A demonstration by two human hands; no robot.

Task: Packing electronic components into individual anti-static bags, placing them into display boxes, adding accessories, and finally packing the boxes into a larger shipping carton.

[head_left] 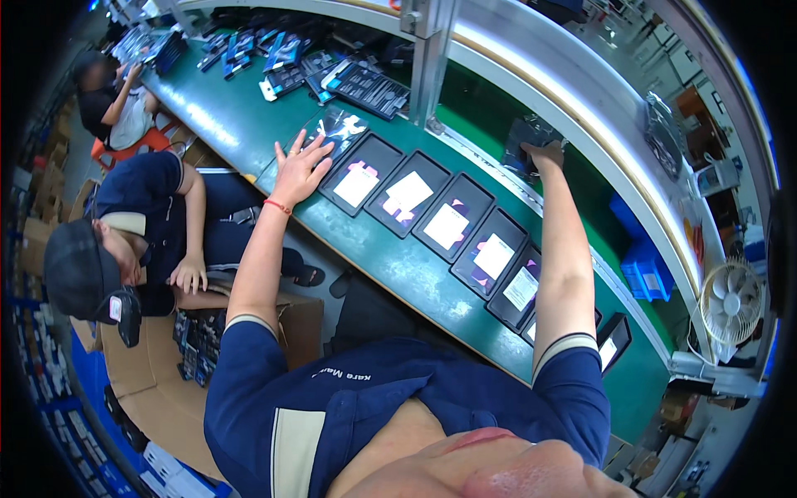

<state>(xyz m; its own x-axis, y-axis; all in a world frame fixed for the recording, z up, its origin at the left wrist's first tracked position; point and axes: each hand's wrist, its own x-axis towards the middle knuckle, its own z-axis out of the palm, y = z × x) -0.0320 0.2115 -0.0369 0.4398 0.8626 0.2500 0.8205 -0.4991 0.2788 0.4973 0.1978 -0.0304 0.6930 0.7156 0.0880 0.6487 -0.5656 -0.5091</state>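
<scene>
Fingers spread, my left hand (299, 173) is over the near edge of the green table (365, 241). Just beyond its fingertips lies a crinkled clear plastic bag (340, 129). Close by on its right begins a row of several shallow black trays (393, 150), each with a white paper and dark purple-and-pink printing inside. My right arm reaches across the row to the green conveyor belt. There my right hand (544, 153) has its fingers closed at the edge of a dark bag of shiny clear plastic (520, 143); what the bag contains I cannot make out.
A pile of black-and-blue packages (286, 62) covers the table's far left. A metal post (425, 58) and rail stand between table and belt. Blue bins (643, 274) and a fan (730, 299) are at the right. A co-worker (137, 199) sits left beside a cardboard box (158, 357).
</scene>
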